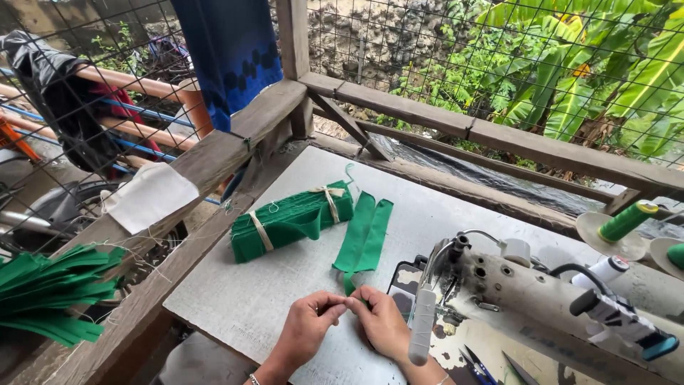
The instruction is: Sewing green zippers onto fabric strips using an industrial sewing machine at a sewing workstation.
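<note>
I pinched the near end of a green strip [365, 239] between both hands, left hand [308, 329] and right hand [381, 321] closed on it, low on the desk [235, 299]. A tied green bundle [292, 219] lay just beyond; the sewing machine [527, 296] stood to my right.

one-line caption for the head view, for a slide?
Both hands pinch a green strip beside a sewing machine.

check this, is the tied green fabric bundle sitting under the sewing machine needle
No, the tied green fabric bundle lies on the table well away from the sewing machine, beyond both hands.
</note>
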